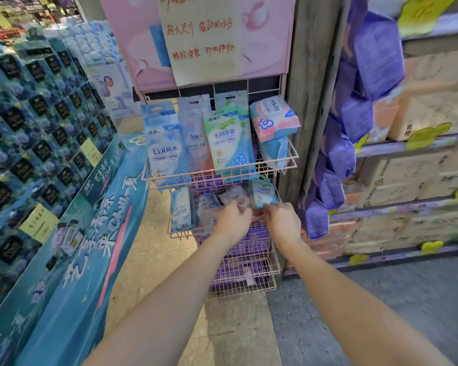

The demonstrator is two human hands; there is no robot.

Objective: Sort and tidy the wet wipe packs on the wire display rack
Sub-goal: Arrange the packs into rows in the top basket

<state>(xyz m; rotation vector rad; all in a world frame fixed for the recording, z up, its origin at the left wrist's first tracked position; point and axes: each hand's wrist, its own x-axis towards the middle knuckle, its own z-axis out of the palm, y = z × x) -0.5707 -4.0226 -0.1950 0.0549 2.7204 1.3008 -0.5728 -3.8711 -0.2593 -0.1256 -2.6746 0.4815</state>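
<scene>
Both forearms reach from the camera into the pink wire display rack [288, 151], hands working in its second basket [180, 231]. Largest obstacle is the blue stacked promotional display [50, 143] close on the left; purple hanging packs [336, 154] crowd the right and could be knocked by an elbow. Upright wet wipe packs [167, 151] lean over the top basket's rail and could tip forward if the wire is jolted. My left hand [233, 220] curls at a pinkish pack [234, 195], grip unclear; the right hand [283, 220] pinches a small green pack [262, 194], which might slide between the wires.
</scene>
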